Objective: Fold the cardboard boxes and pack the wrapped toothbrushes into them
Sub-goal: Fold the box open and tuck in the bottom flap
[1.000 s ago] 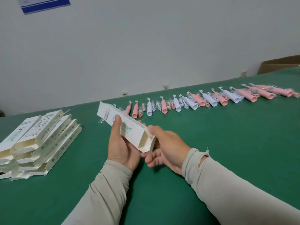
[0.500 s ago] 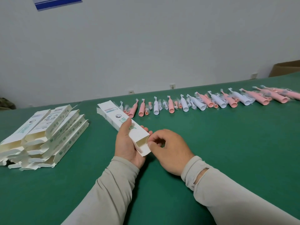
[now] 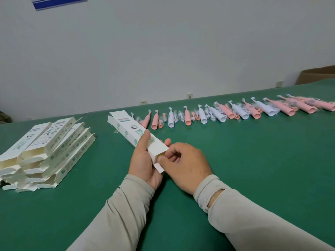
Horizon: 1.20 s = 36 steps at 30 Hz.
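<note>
Green table (image 3: 253, 160): open surface to the right of the right hand (image 3: 184, 164), up to the row of wrapped toothbrushes (image 3: 235, 113) lying along the far edge. Left side blocked by the stack of folded boxes (image 3: 47, 151). A clear green lane between that stack and the left hand (image 3: 143, 160). The held box (image 3: 137, 136) slants across the centre, far end near the leftmost toothbrushes.

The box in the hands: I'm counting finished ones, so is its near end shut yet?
Not yet. The box shows a gap at its near end, and the right hand pinches the flap there while the left hand holds the box.
</note>
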Each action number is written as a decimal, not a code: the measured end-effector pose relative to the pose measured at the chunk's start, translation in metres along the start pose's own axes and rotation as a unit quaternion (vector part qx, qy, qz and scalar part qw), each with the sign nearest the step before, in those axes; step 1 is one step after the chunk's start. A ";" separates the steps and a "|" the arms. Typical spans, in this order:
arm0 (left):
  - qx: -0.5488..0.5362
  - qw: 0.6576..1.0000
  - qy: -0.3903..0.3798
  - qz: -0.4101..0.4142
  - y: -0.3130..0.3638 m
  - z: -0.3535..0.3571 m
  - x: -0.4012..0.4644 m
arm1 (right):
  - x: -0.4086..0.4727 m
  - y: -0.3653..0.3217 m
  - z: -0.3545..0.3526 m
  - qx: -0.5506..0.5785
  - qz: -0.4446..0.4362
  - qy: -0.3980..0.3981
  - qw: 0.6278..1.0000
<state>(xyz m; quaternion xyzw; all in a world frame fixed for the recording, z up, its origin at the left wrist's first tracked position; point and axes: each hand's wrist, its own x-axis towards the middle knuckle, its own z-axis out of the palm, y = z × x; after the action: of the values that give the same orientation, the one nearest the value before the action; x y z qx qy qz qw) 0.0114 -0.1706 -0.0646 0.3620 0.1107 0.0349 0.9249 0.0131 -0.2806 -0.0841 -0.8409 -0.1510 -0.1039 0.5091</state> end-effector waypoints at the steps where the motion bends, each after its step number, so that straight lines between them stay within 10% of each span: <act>1: 0.003 1.000 0.001 0.002 -0.001 0.001 0.000 | 0.000 0.000 0.000 0.003 0.009 0.004 1.000; 13: -0.025 0.997 0.075 -0.023 0.012 -0.012 0.011 | 0.000 0.000 -0.015 -0.042 -0.099 -0.173 0.979; 36: -0.009 0.997 -0.055 -0.052 0.000 0.000 -0.003 | 0.002 -0.004 -0.026 -0.153 -0.183 -0.011 0.971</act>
<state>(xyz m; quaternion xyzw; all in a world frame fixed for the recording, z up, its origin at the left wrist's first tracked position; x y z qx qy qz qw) 0.0086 -0.1712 -0.0639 0.3487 0.0780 -0.0322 0.9334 0.0127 -0.3013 -0.0681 -0.8681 -0.2907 -0.2078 0.3446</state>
